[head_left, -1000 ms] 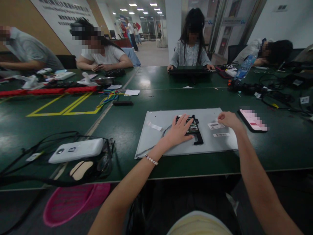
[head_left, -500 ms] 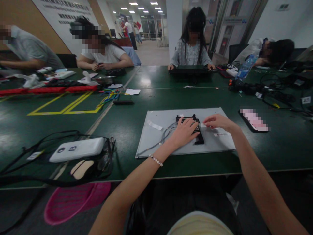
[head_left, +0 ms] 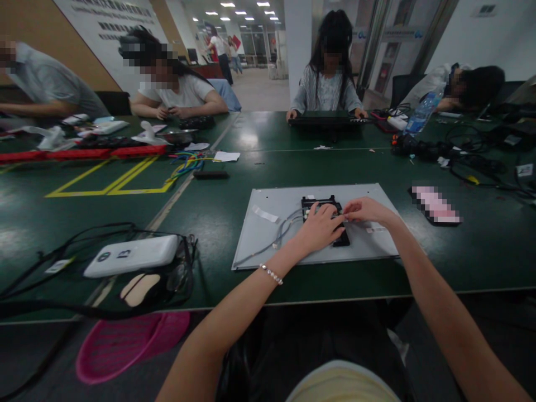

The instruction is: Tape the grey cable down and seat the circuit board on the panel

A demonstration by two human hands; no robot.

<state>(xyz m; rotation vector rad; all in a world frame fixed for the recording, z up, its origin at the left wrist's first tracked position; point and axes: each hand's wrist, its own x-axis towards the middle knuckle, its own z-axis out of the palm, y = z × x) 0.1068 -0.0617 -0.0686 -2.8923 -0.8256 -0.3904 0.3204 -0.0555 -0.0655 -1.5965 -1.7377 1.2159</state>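
Note:
A flat grey panel (head_left: 288,195) lies on the green table, with a black frame-like part (head_left: 342,239) on its middle. Grey cables (head_left: 262,252) run from that part to the panel's near left corner. My left hand (head_left: 322,226) rests over the black part, its fingers bent and a little apart. Close beside its fingertips, my right hand (head_left: 363,211) has thumb and fingers pinched together at the part's right edge; what they hold is too small to make out. A clear strip (head_left: 265,214) lies on the panel's left side.
Right of the panel lies a pink phone (head_left: 435,205). At the left are a white device (head_left: 133,255), a mouse (head_left: 140,289) and black straps. A black bar (head_left: 211,175) and coloured wires (head_left: 188,167) lie beyond. Across the table, a person holds a dark panel (head_left: 329,123).
My right hand has moved left, up to the fingers of my left hand. My left hand's fingers have drawn in slightly toward the right edge of the black part.

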